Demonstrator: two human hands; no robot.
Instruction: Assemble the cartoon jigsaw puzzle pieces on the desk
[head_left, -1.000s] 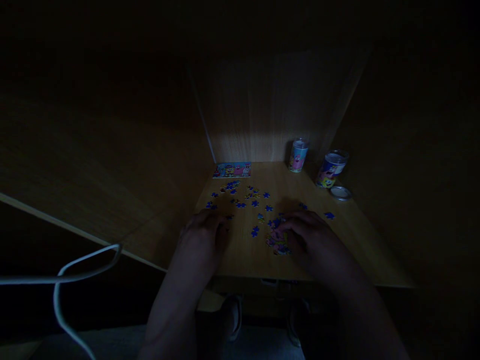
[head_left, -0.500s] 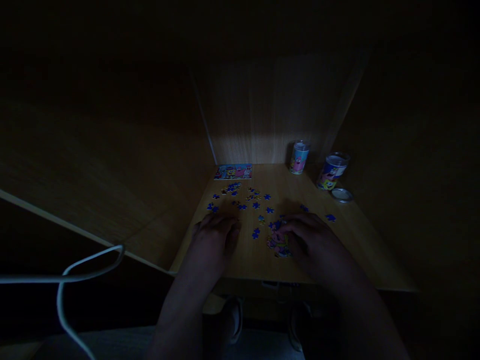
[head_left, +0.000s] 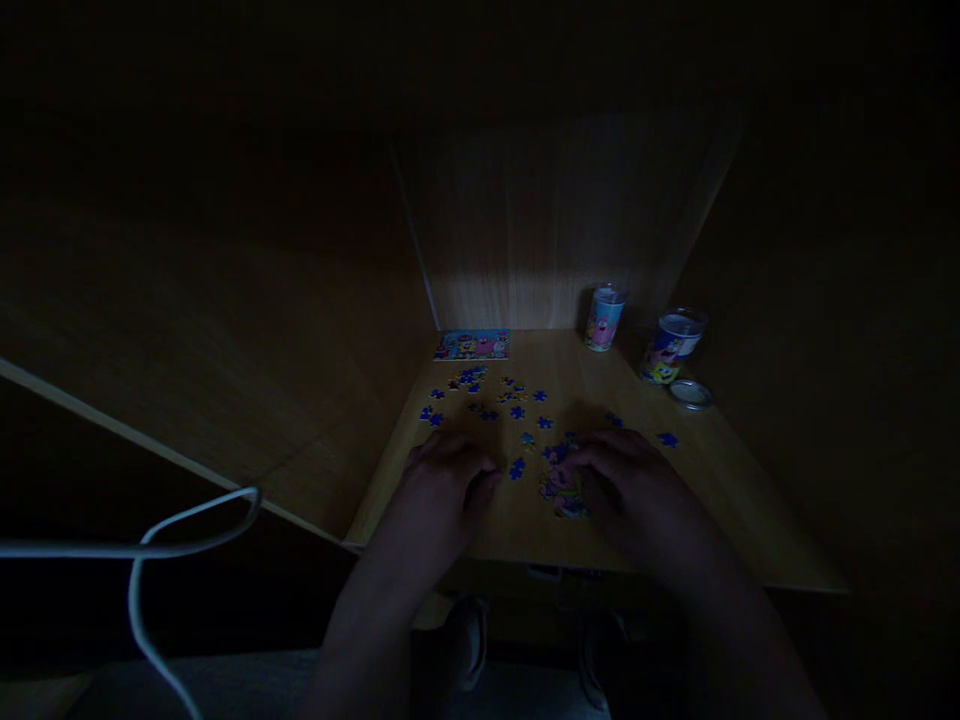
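Note:
A joined patch of jigsaw puzzle [head_left: 561, 485], pink, yellow and purple, lies on the wooden desktop. My right hand [head_left: 626, 480] is over its right side, thumb and forefinger pinched at a puzzle piece [head_left: 571, 447] by the upper edge; the fingers partly hide it. To the left, my left hand [head_left: 450, 485] rests low over the desk with curled fingers, thumb and forefinger close together; whatever they may hold is hidden. Nearest to it lies a loose blue puzzle piece [head_left: 517, 468]. Several more loose pieces [head_left: 472, 376] are scattered beyond both hands.
A cartoon picture card [head_left: 472, 345] lies by the back panel. Two cartoon-printed cans [head_left: 604, 320] [head_left: 670, 350] stand at the back right, with a round lid [head_left: 691, 394] beside the nearer one. Wooden panels enclose the desk [head_left: 735, 500]. A white cable [head_left: 150, 580] hangs at the left.
My left hand has shifted a little right, toward the loose blue piece, its thumb and forefinger drawing together. My right hand stays at the joined patch. The whole view has shifted slightly.

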